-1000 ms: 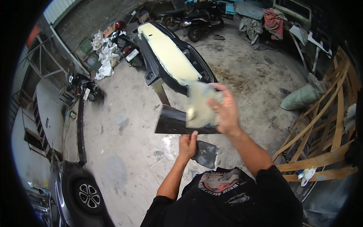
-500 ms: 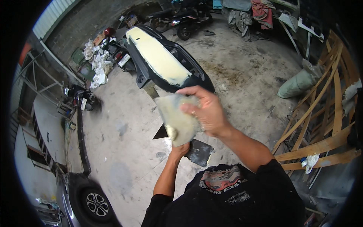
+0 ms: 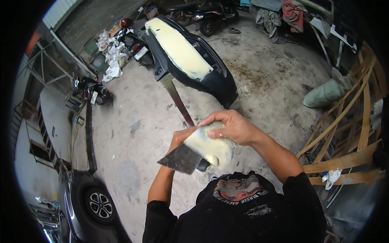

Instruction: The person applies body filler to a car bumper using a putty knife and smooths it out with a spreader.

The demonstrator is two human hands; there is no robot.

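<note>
My right hand (image 3: 237,128) grips a pale, flexible putty spreader (image 3: 198,139), thumb on top, with cream putty heaped at its lower end. The spreader lies over a dark, flat mixing plate (image 3: 178,159), touching or nearly touching it. My left hand (image 3: 181,137) is closed at the far edge of the plate; its fingers are partly hidden behind the spreader. Beyond both hands, a black vehicle bumper (image 3: 227,87) rests raised on a stand (image 3: 178,101). A long band of cream filler (image 3: 178,48) covers its upper face.
A dark car (image 3: 77,202) stands at the lower left. Motorcycles (image 3: 95,92) are parked at left and back. Bent wooden strips (image 3: 340,117) and a green sack (image 3: 326,94) occupy the right side. Crumpled paper (image 3: 115,60) is piled at the far left.
My right hand and the spreader have moved down and slightly right. My left hand has risen to the left, and the dark plate has swung left beneath the spreader. The view has shifted slightly.
</note>
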